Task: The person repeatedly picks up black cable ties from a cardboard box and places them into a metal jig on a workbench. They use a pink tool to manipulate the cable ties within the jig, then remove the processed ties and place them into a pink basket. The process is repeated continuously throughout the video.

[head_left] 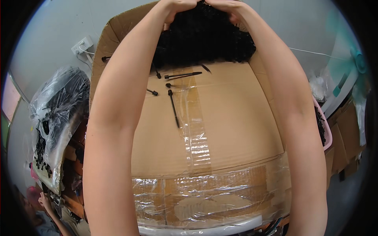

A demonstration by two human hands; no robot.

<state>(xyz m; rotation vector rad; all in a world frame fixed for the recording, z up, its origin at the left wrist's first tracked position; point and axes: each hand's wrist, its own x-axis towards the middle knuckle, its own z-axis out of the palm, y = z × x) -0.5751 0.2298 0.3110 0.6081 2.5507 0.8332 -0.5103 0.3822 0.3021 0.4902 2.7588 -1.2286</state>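
Observation:
At the top edge, my left hand [178, 7] and my right hand [227, 6] reach around the far side of a big pile of black pieces [202, 39]. Both appear open, fingers stretched toward each other over the pile, though the frame's edge cuts off part of them. The pile rests at the far end of a cardboard surface [232, 118] with a strip of clear tape down its middle. Several slim black plastic sticks with knobbed heads lie loose nearer me, among them a long one [173, 108] and a pair side by side [183, 75].
Cardboard side walls [262, 74] flank the surface, and a taped front flap [204, 196] hangs nearest me. Left stands a clear plastic bag [63, 94] with black pieces; right, a pink basket [327, 133]. Another person's hand [45, 202] shows at lower left. A socket [82, 46] is on the wall.

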